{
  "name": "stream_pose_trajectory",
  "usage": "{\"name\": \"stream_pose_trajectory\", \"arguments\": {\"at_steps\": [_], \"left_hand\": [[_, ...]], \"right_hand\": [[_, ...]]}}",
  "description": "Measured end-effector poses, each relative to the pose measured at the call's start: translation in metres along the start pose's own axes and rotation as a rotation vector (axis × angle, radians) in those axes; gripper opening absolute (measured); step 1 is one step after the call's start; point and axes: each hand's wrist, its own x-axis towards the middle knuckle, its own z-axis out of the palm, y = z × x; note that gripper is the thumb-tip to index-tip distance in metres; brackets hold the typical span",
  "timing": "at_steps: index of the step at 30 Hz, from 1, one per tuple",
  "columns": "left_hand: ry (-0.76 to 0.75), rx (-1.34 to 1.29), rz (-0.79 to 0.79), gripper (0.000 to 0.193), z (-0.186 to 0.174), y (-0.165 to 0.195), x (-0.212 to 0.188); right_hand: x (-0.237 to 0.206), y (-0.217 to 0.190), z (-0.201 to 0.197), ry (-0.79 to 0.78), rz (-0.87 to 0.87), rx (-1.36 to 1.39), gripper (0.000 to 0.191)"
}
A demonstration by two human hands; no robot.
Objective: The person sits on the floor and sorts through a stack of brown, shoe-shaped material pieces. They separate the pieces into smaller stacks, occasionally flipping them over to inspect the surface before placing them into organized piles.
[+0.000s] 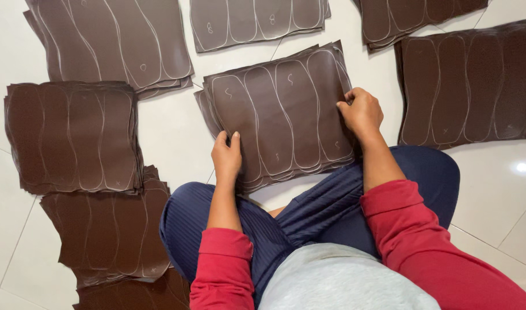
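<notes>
The person sits cross-legged on the white tiled floor (176,143) with a stack (280,115) of dark brown sheets, each marked with pale insole outlines, lying on the floor just ahead of the knees. The left hand (226,155) is curled over the stack's near-left edge, thumb on top and fingers tucked beneath, so it grips the sheets there. The right hand (360,110) is bunched at the right edge, fingertips pinched on the top sheets; how many it has hold of cannot be told. By the look of it the step in hand is squaring or lifting off the upper sheets of this stack. The next move seems to call for a firm grip at both edges, so the thin sheets stay aligned and do not fan out. Other piles (73,135) of similar sheets lie around, left, right and beyond, well apart from the hands
</notes>
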Motion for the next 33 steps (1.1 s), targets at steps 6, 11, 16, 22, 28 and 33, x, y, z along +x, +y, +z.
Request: {"name": "stream_pose_trajectory", "arguments": {"at_steps": [6,11,16,22,28,33], "left_hand": [[0.047,-0.043,0.136,0.044,0.001,-0.003,-0.002],[-0.005,0.039,0.1,0.044,-0.005,-0.002,-0.001],[-0.037,0.043,0.048,0.041,-0.01,0.004,-0.001],[-0.107,0.035,-0.115,0.039,-0.013,0.01,0.0],[-0.085,0.042,-0.045,0.036,-0.013,0.007,0.0],[-0.1,-0.004,-0.015,0.033,-0.014,0.007,0.0]], "right_hand": [[0.022,-0.017,0.01,0.32,-0.342,0.047,0.028],[0.092,-0.055,0.036,0.321,-0.375,0.306,0.022],[0.139,-0.087,0.043,0.294,-0.089,0.309,0.03],[0.141,-0.106,0.05,0.431,-0.065,0.176,0.04],[0.14,-0.109,0.06,0.441,-0.073,0.128,0.032],[0.146,-0.108,0.062,0.479,-0.148,-0.037,0.029]]}}
